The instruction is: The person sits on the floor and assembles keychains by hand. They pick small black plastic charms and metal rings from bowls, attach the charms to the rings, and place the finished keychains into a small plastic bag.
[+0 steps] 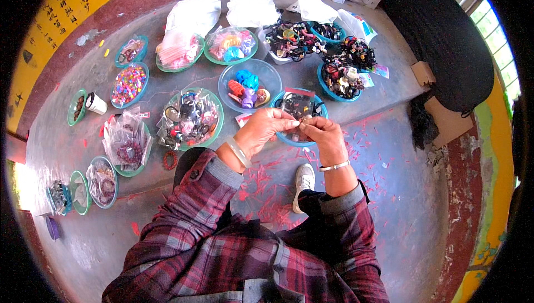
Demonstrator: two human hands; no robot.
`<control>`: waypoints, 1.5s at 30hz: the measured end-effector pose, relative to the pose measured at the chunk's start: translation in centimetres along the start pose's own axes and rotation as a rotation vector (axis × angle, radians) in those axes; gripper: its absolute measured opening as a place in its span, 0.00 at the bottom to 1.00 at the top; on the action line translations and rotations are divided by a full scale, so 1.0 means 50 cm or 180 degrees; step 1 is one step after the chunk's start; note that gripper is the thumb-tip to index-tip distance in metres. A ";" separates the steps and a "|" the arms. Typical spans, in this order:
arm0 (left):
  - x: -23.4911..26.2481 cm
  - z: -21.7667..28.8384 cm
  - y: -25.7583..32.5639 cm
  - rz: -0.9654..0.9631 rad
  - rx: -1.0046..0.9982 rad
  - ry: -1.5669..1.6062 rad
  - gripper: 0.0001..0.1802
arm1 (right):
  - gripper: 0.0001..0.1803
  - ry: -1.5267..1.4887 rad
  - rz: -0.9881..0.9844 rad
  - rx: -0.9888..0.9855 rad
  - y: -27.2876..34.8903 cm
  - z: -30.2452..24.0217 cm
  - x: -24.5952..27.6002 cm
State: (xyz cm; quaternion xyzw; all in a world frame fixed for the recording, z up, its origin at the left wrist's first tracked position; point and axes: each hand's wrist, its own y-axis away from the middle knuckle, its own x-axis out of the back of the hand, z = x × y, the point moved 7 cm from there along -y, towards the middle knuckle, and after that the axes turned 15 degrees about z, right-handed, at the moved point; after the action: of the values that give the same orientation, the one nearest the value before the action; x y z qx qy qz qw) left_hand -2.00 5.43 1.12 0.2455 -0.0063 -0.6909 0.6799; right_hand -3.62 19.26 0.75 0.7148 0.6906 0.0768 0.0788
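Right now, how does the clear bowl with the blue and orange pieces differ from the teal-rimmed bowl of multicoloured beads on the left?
The clear bowl is bigger, and it sits near the middle, just above the hands. The bead bowl is smaller and sits far left. The clear bowl holds a few chunky pieces with much bare bottom showing; the bead bowl is filled with tiny mixed-colour beads. Rims differ: bluish clear against teal. Both are round, upright, on the grey ledge, and untouched by either hand.
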 end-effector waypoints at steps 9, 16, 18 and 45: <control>0.010 -0.003 -0.006 0.0084 -0.0229 -0.0066 0.09 | 0.05 -0.0055 -0.0176 -0.0138 0.003 0.001 -0.011; 0.014 -0.005 -0.012 0.0169 -0.0316 -0.0297 0.10 | 0.06 0.0088 -0.0203 -0.0032 -0.005 0.009 -0.013; 0.011 -0.001 -0.013 0.0258 -0.0448 -0.0128 0.10 | 0.06 0.0179 -0.0193 0.0104 -0.003 0.001 -0.014; 0.036 -0.003 -0.026 0.0164 -0.0411 0.0540 0.10 | 0.06 -0.0004 -0.0319 -0.0110 -0.007 0.003 -0.033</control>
State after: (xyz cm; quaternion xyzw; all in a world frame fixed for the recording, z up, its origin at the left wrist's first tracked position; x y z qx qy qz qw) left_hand -3.07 3.86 -0.05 0.2585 0.0895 -0.6490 0.7099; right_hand -3.98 17.62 0.55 0.6779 0.7241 0.0843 0.0954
